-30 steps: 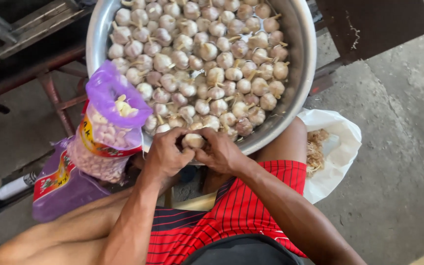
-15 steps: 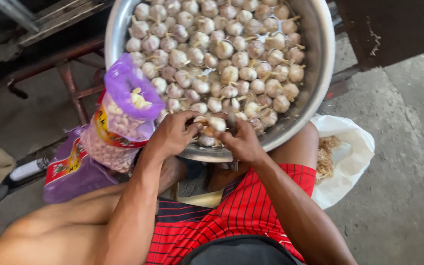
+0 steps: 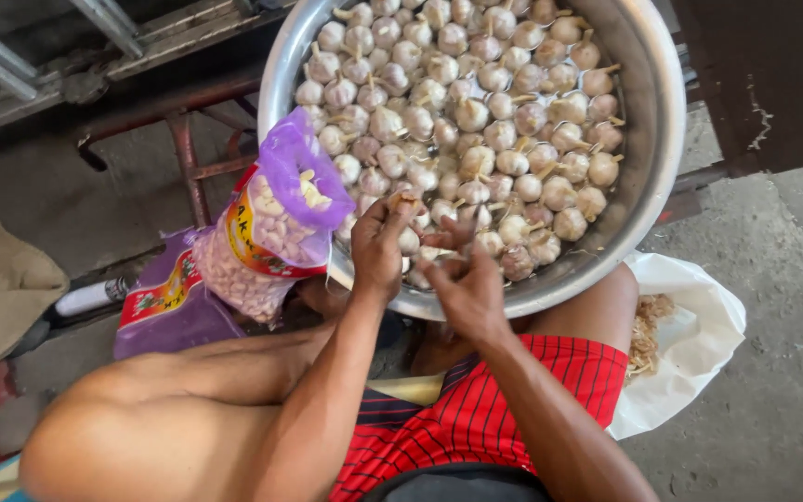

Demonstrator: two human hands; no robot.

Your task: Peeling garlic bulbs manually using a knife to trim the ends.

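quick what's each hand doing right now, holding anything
left hand: fingers closed on a garlic bulb over the metal basin
right hand: fingers curled near the garlic; cannot tell if it holds anything

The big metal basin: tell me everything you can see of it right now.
The metal basin is round, wide and shallow, of dull silvery steel with a rolled rim, cut off at the top of the view. It sits level in front of the person's knees, heaped with whole garlic bulbs. Both hands, left hand and right hand, work over its near edge; a purple bag leans against its left side.

Shiny metal basin point(image 3: 648, 177), papery garlic point(image 3: 476, 160).
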